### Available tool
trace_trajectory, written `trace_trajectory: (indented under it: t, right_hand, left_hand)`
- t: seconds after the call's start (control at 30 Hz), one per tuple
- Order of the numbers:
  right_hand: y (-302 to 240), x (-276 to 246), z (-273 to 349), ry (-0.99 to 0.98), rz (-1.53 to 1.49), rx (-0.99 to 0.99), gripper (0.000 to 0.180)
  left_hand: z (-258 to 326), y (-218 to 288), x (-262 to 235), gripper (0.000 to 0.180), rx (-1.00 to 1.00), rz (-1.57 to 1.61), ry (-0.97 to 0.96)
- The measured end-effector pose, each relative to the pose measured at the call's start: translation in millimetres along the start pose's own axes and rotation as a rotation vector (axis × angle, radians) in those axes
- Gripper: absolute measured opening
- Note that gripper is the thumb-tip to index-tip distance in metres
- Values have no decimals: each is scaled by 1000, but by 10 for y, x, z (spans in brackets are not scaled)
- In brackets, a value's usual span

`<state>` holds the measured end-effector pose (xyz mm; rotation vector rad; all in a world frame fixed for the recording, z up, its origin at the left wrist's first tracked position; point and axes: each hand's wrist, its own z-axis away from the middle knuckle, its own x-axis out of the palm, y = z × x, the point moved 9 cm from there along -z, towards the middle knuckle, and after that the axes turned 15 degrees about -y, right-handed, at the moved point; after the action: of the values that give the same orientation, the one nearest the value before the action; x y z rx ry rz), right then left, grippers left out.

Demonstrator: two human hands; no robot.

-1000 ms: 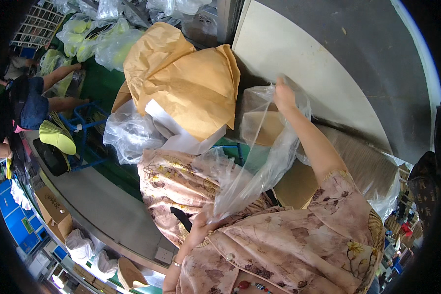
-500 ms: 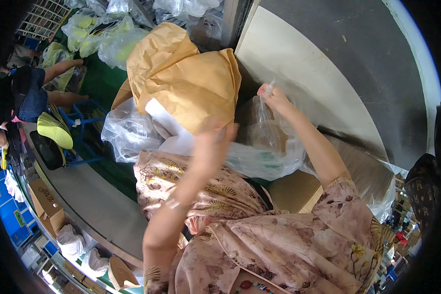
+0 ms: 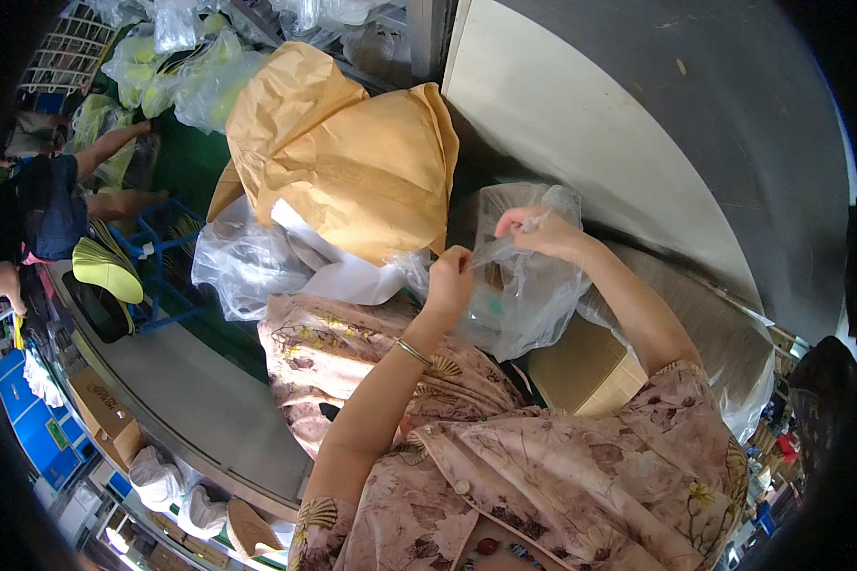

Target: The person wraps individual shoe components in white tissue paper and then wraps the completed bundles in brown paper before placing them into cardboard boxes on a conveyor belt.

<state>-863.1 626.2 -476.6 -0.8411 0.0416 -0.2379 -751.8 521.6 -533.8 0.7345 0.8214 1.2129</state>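
Head view | left grip [image 3: 450, 283] and right grip [image 3: 547, 233] pinching clear bag [image 3: 541, 309] | contents unclear | farther sacks [image 3: 205, 88] hold yellow-green items [image 3: 157, 97]

On the left there is a long grey bench [image 3: 209, 400], whose edge looks curved. At its far end lies a black hat [image 3: 90, 305]. Beyond it, the green floor [image 3: 176, 147] can be seen; transparent bags [image 3: 209, 95] with yellow-green contents appear to rest on it, at the far left. On the right extends a dark grey surface [image 3: 762, 143], and one small tan scrap [image 3: 681, 67] lies on its far part.
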Motion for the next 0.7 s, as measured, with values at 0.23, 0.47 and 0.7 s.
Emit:
trace_trajectory:
  t: [0.23,0.47,0.7]
  right_hand:
    - [-219,342,-110,287,850,-179,28]
    - [158,147,-315,560,783,101,36]
    - [486,-204,-659,688,762,291,36]
  left_hand:
    - [29,-251,140,9,-65,991,98]
    - [-25,-205,294,14,-117,860,-15]
    - [228,-103,411,20,-135,488,-238]
